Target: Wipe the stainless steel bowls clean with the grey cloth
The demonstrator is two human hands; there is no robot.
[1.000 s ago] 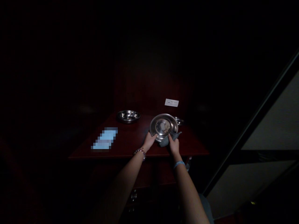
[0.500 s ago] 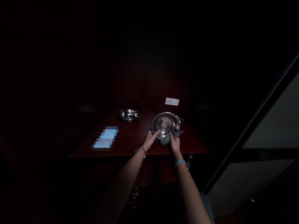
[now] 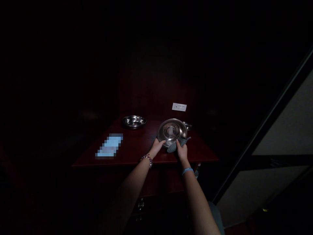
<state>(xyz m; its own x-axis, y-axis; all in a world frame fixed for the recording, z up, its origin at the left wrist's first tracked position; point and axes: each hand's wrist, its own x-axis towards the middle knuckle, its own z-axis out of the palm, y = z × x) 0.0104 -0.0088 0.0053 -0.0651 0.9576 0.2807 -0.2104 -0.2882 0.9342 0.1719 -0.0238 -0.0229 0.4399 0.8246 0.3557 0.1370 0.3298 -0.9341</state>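
Dimly lit dark-red tabletop point(image 3: 137, 147) w/ tilted steel bowl point(image 3: 172, 131) held over its R-centre, L hand's point(image 3: 156, 148) fingers clamped on near rim, R hand's point(image 3: 182, 151) fingers clamped on grey cloth point(image 3: 171, 148) against same rim, 2nd bowl point(image 3: 134, 122) back L, socket panel point(image 3: 179, 107) behind.

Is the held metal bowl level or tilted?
Tilted: the held bowl looks far rounder than the left bowl resting on the table.
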